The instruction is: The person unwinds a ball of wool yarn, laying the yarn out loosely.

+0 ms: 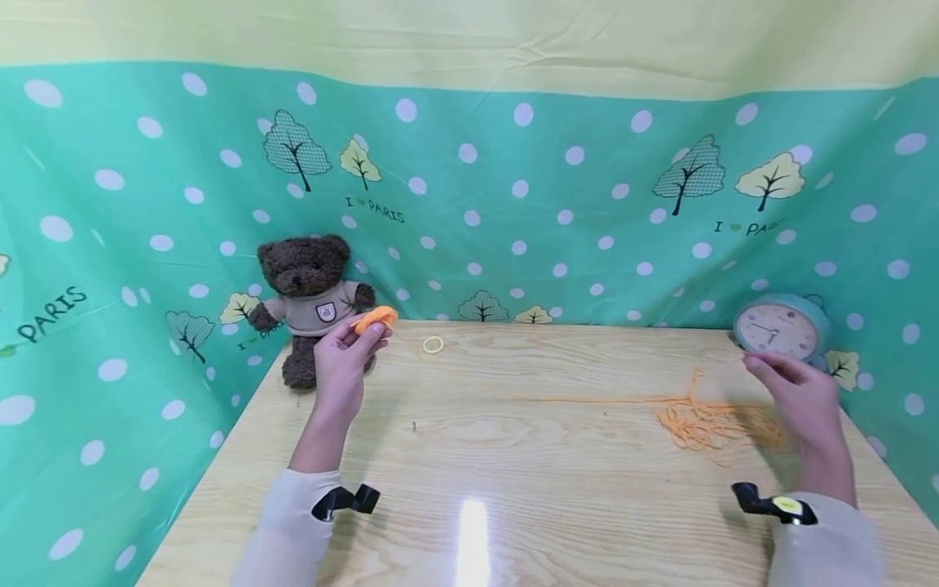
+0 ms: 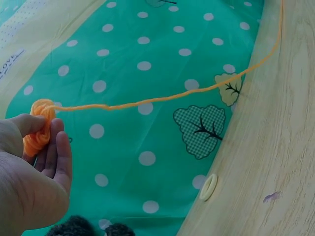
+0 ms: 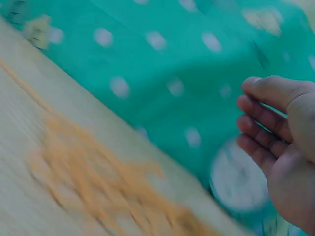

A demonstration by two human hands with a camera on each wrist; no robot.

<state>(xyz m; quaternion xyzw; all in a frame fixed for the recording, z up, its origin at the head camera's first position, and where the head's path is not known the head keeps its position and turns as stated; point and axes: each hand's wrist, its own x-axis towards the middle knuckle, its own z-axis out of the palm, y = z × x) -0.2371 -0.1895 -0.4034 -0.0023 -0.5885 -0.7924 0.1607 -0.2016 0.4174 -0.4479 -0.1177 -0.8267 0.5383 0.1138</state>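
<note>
My left hand (image 1: 343, 359) pinches a small wound bundle of orange yarn (image 1: 377, 318) between thumb and fingers, above the table's left side. In the left wrist view a single strand of yarn (image 2: 147, 101) runs from that bundle (image 2: 40, 125) across to the table. Far to the right lies a loose tangle of the same yarn (image 1: 704, 424), with a straight strand stretching left from it. My right hand (image 1: 800, 395) hovers over the right edge of this tangle. Its fingers are loosely bent, and I see nothing between them in the blurred right wrist view.
A brown teddy bear (image 1: 304, 306) sits at the back left. A pale yellow ring (image 1: 434, 345) lies near the table's back edge. At the back right stands a round blue clock (image 1: 779, 330), partly behind my right hand. A green dotted curtain (image 1: 499, 204) closes off the back and sides.
</note>
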